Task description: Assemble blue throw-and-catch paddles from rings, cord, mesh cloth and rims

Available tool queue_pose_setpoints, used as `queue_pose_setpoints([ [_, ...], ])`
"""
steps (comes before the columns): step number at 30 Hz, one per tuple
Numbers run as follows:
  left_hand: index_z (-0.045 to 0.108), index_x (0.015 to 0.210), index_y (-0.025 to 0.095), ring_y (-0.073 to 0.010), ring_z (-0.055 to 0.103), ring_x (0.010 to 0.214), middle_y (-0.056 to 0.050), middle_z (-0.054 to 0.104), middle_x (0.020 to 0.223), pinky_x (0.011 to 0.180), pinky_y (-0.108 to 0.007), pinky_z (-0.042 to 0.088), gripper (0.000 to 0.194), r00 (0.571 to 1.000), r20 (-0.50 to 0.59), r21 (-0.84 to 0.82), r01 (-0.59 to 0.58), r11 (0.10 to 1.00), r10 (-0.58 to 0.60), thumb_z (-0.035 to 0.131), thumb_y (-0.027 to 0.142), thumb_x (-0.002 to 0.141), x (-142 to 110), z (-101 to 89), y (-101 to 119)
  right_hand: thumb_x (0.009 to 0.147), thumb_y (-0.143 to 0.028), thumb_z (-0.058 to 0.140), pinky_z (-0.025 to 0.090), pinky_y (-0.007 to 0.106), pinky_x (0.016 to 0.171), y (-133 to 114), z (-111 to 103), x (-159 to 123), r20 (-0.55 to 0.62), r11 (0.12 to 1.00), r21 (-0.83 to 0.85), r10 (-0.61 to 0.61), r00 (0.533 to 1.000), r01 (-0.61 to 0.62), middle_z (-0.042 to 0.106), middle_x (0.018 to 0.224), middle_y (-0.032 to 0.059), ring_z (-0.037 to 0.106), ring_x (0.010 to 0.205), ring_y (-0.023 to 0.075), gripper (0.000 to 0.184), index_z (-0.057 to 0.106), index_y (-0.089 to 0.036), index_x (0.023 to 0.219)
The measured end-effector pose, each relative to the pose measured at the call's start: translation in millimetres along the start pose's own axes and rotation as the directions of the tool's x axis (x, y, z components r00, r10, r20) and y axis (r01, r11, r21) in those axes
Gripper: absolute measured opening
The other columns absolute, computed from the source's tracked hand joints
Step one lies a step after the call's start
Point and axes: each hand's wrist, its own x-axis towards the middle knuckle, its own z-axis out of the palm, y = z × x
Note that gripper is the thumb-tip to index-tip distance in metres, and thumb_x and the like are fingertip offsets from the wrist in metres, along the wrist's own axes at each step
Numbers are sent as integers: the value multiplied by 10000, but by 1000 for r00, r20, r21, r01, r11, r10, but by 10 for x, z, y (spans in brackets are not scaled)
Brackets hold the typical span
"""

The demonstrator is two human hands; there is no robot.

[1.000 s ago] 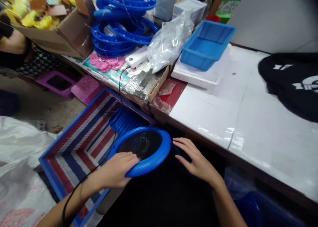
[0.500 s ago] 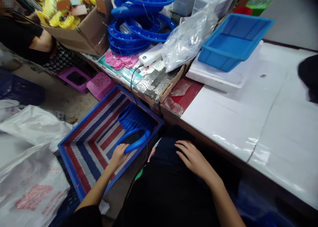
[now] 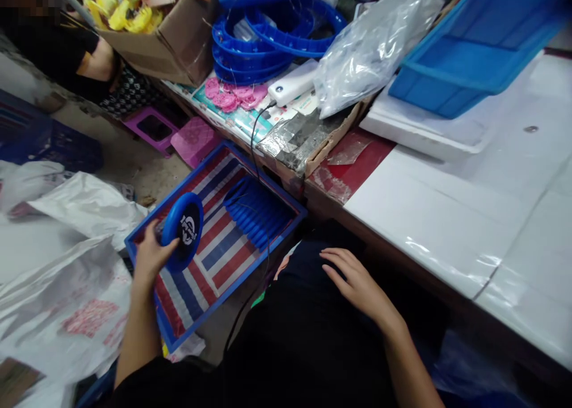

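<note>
My left hand (image 3: 152, 250) grips the left edge of a round blue-rimmed disc (image 3: 187, 236), thumb at its lower edge. The disc has a black face with a white logo and is tilted up at the left end of a striped-lined blue crate (image 3: 210, 304). A row of several similar blue-rimmed discs (image 3: 259, 212) leans at the crate's other end, apart from my left hand. My right hand (image 3: 351, 274) rests over my dark-clothed lap, fingers stretched out and holding nothing.
On the workbench stand stacked blue rings (image 3: 250, 62), a white power bank (image 3: 292, 83) with a black cable, a plastic bag (image 3: 375, 44) and a blue bin (image 3: 469, 62). White sacks (image 3: 84, 301) lie left of the crate. Another person's arm (image 3: 96, 62) shows at upper left.
My left hand has moved left with the disc, from beside the row to the crate's left end, turning its face into view. My right hand stays at my lap. The view has shifted.
</note>
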Motion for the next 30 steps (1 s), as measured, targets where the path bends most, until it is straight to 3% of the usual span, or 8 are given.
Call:
queue_pose_setpoints([
  [2,531,1465,224,-394,718,1119,-102,742,1166,1019,-514,564,828,980,125,101,143,985,-155,865,329,714,-166,319,-141,1076,-377,536,585,541,1051,1,31,30,29,999,-46,-23,999,24,743,1269,105,688,1205,294,279,722,-279,1258],
  [6,540,1449,154,-365,690,1181,-150,717,1219,1009,-496,565,651,934,114,165,318,934,-338,783,319,869,-449,897,-416,1080,-366,507,571,565,1034,39,51,59,69,994,-97,-33,997,40,754,1263,112,676,1205,317,293,730,-260,1237],
  [10,612,1381,172,-268,681,1170,-123,658,1352,989,-488,598,434,882,149,188,419,889,-447,690,386,1012,-625,1192,-668,1080,-359,510,560,538,1027,57,70,72,46,997,-79,13,999,-9,763,1231,104,686,1182,306,277,731,-254,1211],
  [14,627,1365,173,-264,681,1165,-121,652,1362,976,-485,608,416,851,198,203,451,869,-487,687,393,1017,-727,1458,-819,1075,-366,520,543,530,1028,50,114,89,-7,997,-61,42,999,-42,764,1200,110,696,1155,305,272,737,-246,1184],
  [20,631,1359,176,-264,681,1165,-118,654,1355,970,-477,610,415,857,353,215,317,924,-376,694,395,1013,-670,1880,-926,1071,-337,538,539,487,1001,43,151,96,-49,995,-79,52,997,-56,775,1134,91,704,1088,278,230,740,-247,1138],
  [25,630,1360,177,-267,679,1171,-118,652,1359,974,-480,608,419,793,505,394,140,909,-341,699,395,1009,-412,2162,-1118,1062,-271,561,537,464,975,30,200,89,-90,991,-122,49,995,-59,785,1103,79,708,1060,261,188,738,-242,1119],
  [30,632,1360,179,-265,676,1176,-121,648,1371,984,-485,605,409,758,609,425,-62,903,-234,686,396,1018,-256,2403,-1351,1042,-230,598,540,453,920,7,288,145,-127,971,-229,43,991,-71,779,1070,76,703,1007,263,153,738,-239,1105],
])
